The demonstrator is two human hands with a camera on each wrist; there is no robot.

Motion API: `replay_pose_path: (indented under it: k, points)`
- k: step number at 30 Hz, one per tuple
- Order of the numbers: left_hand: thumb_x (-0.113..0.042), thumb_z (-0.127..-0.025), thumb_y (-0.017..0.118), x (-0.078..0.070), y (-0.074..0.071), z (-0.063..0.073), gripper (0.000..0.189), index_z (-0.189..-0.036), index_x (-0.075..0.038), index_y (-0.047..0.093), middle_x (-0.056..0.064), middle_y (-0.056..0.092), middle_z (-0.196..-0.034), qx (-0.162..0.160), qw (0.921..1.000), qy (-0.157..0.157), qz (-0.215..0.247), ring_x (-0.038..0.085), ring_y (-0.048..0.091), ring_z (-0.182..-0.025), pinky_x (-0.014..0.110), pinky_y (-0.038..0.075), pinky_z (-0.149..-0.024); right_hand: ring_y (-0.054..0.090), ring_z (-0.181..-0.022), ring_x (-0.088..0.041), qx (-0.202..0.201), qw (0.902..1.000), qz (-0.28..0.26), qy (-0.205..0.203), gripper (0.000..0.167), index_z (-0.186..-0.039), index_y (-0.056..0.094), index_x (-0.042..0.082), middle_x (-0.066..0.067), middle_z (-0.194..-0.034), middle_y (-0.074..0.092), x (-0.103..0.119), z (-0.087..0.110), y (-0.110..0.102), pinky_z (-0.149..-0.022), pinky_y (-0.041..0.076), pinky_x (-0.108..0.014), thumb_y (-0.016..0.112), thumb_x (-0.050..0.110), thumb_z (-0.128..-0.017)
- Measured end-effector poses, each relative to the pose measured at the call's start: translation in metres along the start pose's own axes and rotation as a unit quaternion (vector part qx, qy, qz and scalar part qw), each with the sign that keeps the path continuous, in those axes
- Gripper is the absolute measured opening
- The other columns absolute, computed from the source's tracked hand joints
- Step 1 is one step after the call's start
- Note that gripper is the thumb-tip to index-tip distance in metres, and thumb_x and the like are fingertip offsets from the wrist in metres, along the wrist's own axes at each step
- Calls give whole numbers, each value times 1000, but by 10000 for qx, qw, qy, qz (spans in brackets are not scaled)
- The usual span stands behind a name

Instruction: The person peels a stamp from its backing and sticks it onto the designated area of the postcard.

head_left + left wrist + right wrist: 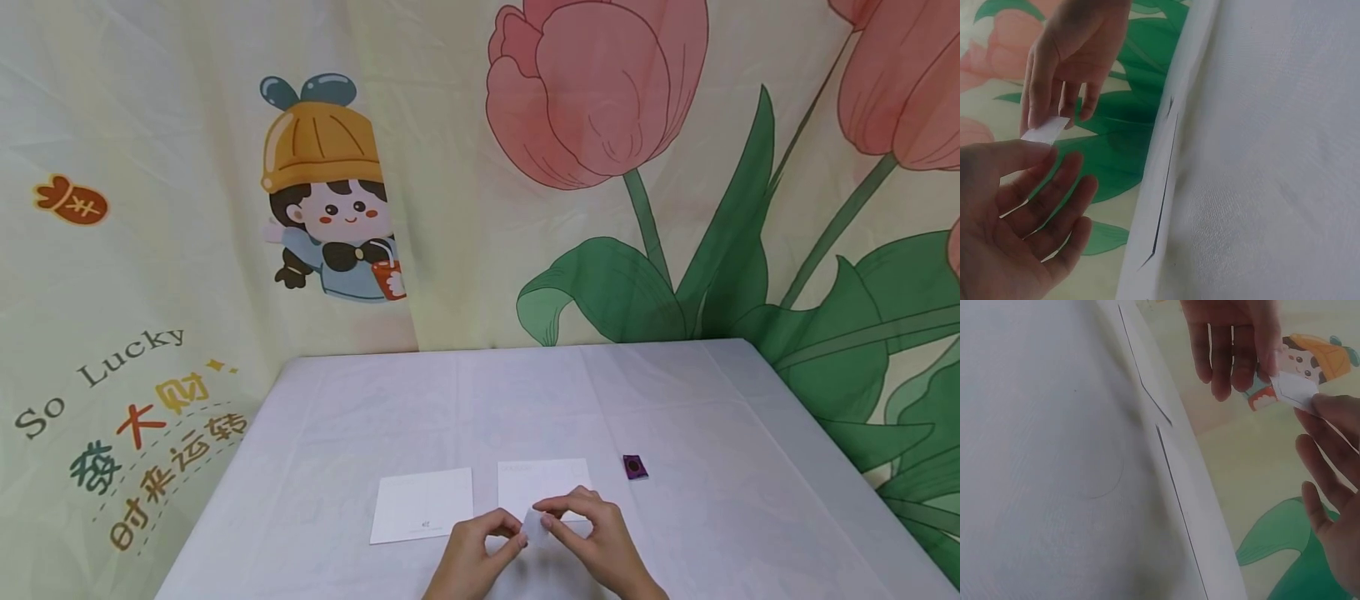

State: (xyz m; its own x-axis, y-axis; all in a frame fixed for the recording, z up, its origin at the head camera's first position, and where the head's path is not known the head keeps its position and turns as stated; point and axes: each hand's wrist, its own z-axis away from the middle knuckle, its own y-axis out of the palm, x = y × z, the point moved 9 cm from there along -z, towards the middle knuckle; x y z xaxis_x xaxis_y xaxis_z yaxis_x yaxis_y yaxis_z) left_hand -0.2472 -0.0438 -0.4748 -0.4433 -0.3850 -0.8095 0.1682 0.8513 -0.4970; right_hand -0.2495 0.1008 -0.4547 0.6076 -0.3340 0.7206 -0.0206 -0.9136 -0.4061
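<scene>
We hold a small white piece up between our 2 hands, clear of the table. Our left hand pinches its left side between thumb and index finger, and our right hand pinches the opposite side the same way; the other fingers stand loosely apart. Too little shows to tell whether the piece is paper or film. To handle it well, we should keep both pinches light and close to its edges, since something this thin would probably crease, and let 1 side go only when the other is secure.

The table wears a pale, faintly creased cloth. On it lie 2 white sheets: the left sheet just beyond our left hand, the right sheet partly behind our right fingers. Farther right, well apart, sits a small purple packet. Behind the table hangs a cream curtain printed with pink tulips and a cartoon child in a yellow hat.
</scene>
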Motion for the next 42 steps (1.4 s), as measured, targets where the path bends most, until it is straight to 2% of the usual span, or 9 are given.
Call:
replay_pose_path:
  k: [4, 8, 16, 22, 29, 31, 33, 38, 42]
  points:
    - [-25, -88, 63, 3, 1, 1, 10, -86, -16, 64, -13, 65, -79, 88, 9998, -123, 104, 3, 62, -78, 34, 49, -72, 56, -79, -6, -74, 10000, 49, 42, 16, -97, 71, 21, 12, -87, 66, -1, -1, 0, -69, 46, -28, 70, 16, -82]
    - [-27, -88, 63, 2, 1, 2, 12, -86, -16, 64, -13, 65, -80, 165, 9996, -166, 182, 3, 62, -80, 34, 50, -72, 58, -77, -9, -243, 9992, 108, 314, 19, -95, 71, 18, 9, -81, 64, -5, -2, 0, -70, 47, -27, 72, 9, -78]
    - [-16, -85, 66, -8, 1, -1, 3, -87, -17, 64, -9, 66, -80, 128, 9992, 83, 360, 5, 62, -81, 32, 49, -72, 61, -77, -15, -136, 9961, -326, 806, 16, -95, 67, 8, 0, -80, 66, 9, -8, 0, -74, 47, -31, 70, 4, -79]
    - [-15, -85, 67, -15, 0, -4, 4, -88, -13, 64, -8, 65, -82, 27, 9992, 154, 368, 6, 61, -82, 32, 50, -74, 62, -78, -14, -59, 9955, -506, 799, 15, -93, 67, 8, 3, -83, 66, 12, -9, 3, -74, 48, -31, 68, 1, -80]
    - [-13, -85, 66, -23, -2, -5, 3, -88, -14, 64, -7, 65, -82, 60, 9985, 331, 424, 5, 61, -81, 33, 50, -73, 63, -77, -14, 67, 9911, -767, 1090, 13, -90, 65, 9, 7, -81, 65, 7, -7, 9, -75, 48, -36, 68, 1, -81]
    - [-12, -85, 66, -23, -2, -6, 4, -88, -14, 64, -6, 65, -83, 63, 9984, 388, 407, 6, 62, -81, 32, 50, -73, 63, -77, -14, 123, 9903, -816, 1119, 11, -89, 65, 10, 7, -81, 65, 6, -6, 11, -75, 48, -36, 67, 2, -81]
    - [-9, -85, 65, -32, -4, -6, 4, -88, -11, 64, -2, 66, -82, 87, 9983, 411, 397, 7, 62, -81, 31, 50, -73, 62, -78, -13, 154, 9905, -841, 1076, 10, -88, 65, 9, 7, -81, 65, 6, -6, 12, -75, 48, -34, 67, 2, -82]
    - [-7, -85, 65, -33, -5, -7, 5, -88, -11, 65, 0, 66, -82, 152, 9985, 376, 359, 7, 62, -81, 32, 50, -73, 62, -78, -12, 192, 9923, -908, 823, 8, -89, 65, 7, 6, -82, 65, 8, -5, 12, -73, 49, -34, 65, 2, -83]
    - [-14, -87, 65, -24, -2, -8, 3, -90, -14, 65, -6, 66, -85, 152, 9987, 328, 354, 6, 62, -83, 32, 50, -74, 60, -80, -12, 146, 9921, -923, 834, 8, -90, 66, 6, 6, -82, 65, 8, -5, 12, -73, 49, -37, 65, 2, -84]
